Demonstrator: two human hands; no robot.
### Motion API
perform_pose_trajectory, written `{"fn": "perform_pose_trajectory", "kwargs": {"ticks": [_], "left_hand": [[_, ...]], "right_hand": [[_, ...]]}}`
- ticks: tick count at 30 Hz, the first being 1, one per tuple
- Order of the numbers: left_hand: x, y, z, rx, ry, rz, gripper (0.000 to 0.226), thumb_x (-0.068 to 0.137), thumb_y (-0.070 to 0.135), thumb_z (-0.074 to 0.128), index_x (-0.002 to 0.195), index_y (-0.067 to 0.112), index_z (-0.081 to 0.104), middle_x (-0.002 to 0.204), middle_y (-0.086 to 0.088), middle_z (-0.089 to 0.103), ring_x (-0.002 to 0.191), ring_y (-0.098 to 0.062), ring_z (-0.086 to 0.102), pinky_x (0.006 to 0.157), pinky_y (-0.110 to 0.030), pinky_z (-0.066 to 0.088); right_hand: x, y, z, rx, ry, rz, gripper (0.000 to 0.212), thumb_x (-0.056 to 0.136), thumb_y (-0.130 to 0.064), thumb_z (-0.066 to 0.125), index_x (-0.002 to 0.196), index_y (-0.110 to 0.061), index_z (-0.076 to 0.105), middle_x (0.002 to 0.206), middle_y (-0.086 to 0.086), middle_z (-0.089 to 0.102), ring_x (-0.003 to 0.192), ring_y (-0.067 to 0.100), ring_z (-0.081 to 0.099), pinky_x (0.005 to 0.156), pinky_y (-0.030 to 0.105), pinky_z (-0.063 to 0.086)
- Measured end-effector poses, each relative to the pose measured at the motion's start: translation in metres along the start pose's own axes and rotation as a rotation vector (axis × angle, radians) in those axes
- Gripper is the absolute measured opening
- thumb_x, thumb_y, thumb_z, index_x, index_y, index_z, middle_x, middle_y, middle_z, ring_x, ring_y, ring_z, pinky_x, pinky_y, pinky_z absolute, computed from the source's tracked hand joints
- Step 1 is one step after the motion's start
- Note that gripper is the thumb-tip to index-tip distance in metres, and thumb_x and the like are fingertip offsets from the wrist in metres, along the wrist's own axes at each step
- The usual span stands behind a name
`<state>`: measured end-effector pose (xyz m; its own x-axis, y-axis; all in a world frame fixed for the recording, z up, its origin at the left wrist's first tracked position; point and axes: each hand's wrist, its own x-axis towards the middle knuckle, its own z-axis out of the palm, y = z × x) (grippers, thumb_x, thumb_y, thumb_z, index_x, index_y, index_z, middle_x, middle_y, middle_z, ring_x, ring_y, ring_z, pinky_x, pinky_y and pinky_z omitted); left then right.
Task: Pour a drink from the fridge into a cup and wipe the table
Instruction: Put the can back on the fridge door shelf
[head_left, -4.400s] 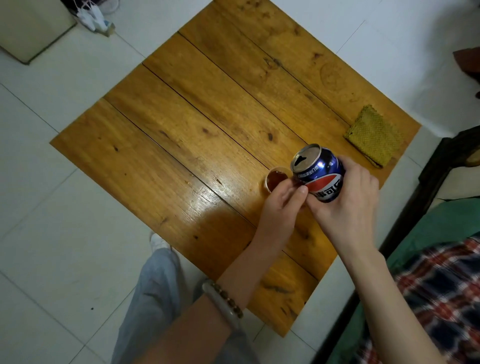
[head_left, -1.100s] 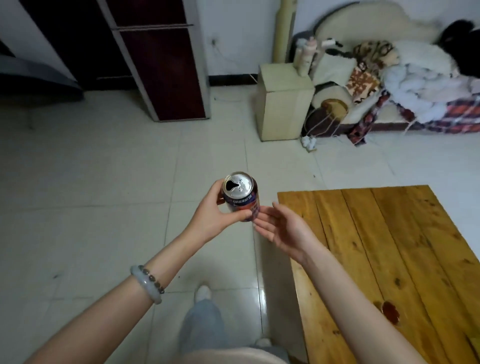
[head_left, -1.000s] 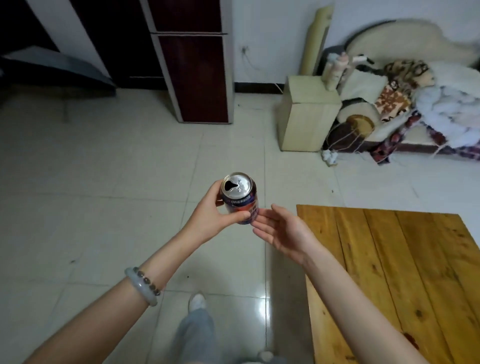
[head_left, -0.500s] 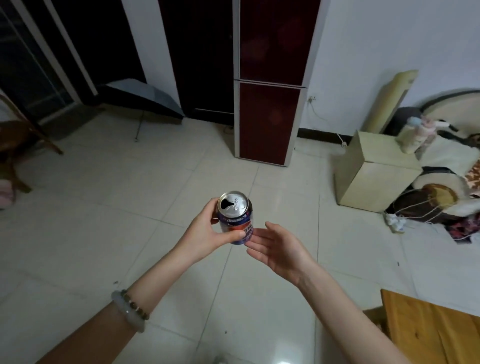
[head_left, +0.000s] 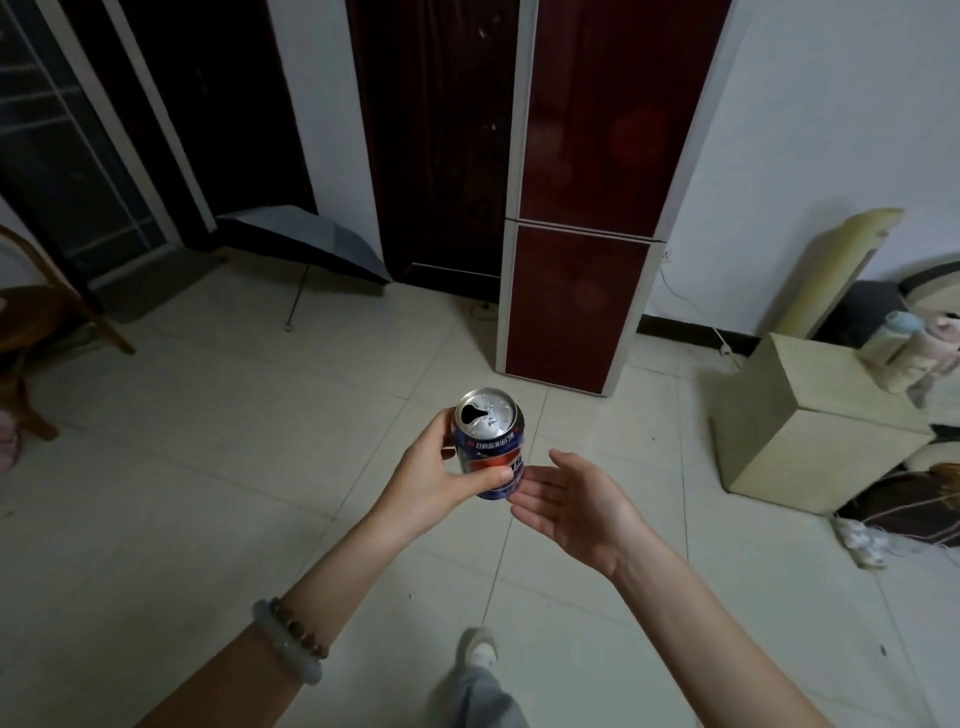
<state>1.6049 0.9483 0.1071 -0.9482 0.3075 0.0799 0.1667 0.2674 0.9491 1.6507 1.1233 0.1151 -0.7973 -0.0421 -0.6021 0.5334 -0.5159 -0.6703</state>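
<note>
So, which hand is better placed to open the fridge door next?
Probably the right hand: it is open and empty, and the fridge stands ahead, slightly to its side. The left hand grips the opened can.

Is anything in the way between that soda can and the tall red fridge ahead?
Nothing visible does. The can, held in the left hand, has only bare floor tiles before the fridge. The umbrella lies off left, the beige box off right.

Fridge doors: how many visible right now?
2. The upper door runs off the top of the frame; the lower door sits directly below it. Both are dark red and look shut. None seem hidden.
</note>
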Motion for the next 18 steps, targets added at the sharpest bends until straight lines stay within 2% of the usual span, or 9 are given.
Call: {"fn": "perform_pose_trajectory", "kwargs": {"ticks": [5,10,18], "left_hand": [[0.104,-0.017,-0.020,-0.062,0.017,-0.019,0.074,0.050,0.048,0.082,0.117,0.035,0.054,0.116,0.013,0.064,0.110,-0.007,0.058,0.098,-0.033,0.047],[0.204,-0.024,-0.040,-0.073,0.010,-0.034,0.068,0.049,0.048,0.082,0.111,0.037,0.055,0.112,0.013,0.065,0.109,-0.007,0.059,0.098,-0.032,0.047],[0.342,-0.047,-0.073,-0.066,0.034,-0.037,0.068,0.051,0.046,0.084,0.113,0.033,0.057,0.112,0.012,0.066,0.108,-0.010,0.060,0.099,-0.039,0.047]], "right_hand": [[0.083,-0.064,0.020,-0.011,0.006,-0.012,0.039,0.096,-0.029,0.042,0.110,0.004,0.059,0.095,0.018,0.068,0.090,0.028,0.064,0.080,0.035,0.052],[0.157,-0.130,0.045,-0.016,0.015,-0.012,0.039,0.096,-0.028,0.042,0.108,0.005,0.059,0.096,0.019,0.066,0.089,0.028,0.063,0.081,0.036,0.051],[0.269,-0.212,0.081,-0.001,0.015,0.001,0.037,0.095,-0.029,0.043,0.101,0.003,0.061,0.089,0.017,0.067,0.086,0.028,0.063,0.085,0.038,0.050]]}}
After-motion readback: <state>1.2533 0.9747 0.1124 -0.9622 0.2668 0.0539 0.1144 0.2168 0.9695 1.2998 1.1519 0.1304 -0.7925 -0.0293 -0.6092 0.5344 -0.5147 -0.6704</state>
